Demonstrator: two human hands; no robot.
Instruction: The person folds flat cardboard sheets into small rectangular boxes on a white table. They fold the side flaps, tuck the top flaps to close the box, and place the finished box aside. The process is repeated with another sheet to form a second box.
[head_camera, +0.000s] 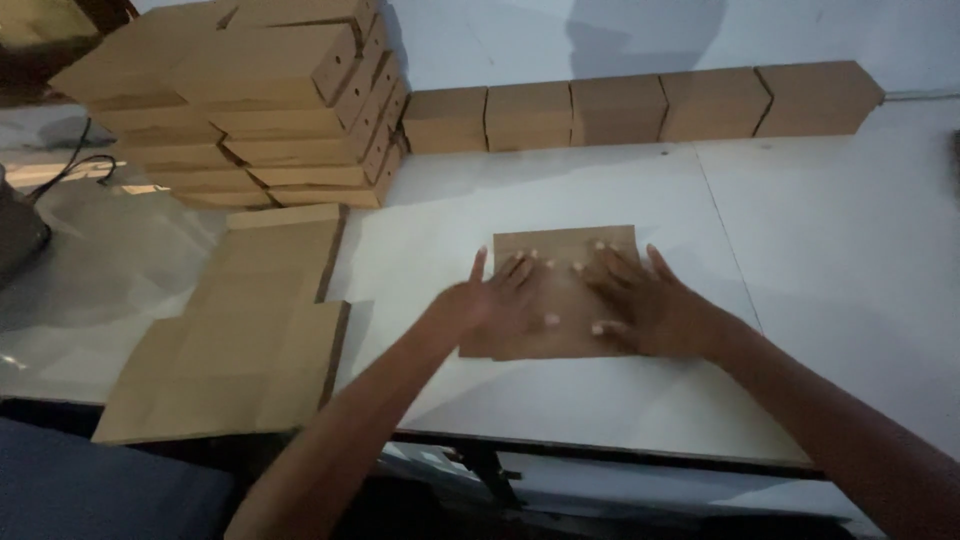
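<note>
Brown folded boxes (260, 110) stacked left, boxes (640, 105) rowed behind.

Both forearms bare, apparently sleeveless; fingers (520, 268) unadorned.

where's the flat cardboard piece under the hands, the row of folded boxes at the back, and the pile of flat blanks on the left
flat cardboard piece (565, 245): head view, bare top edge above the fingers
row of folded boxes (615, 108): head view, front face of the middle box
pile of flat blanks (255, 330): head view, middle of the top sheet
</note>
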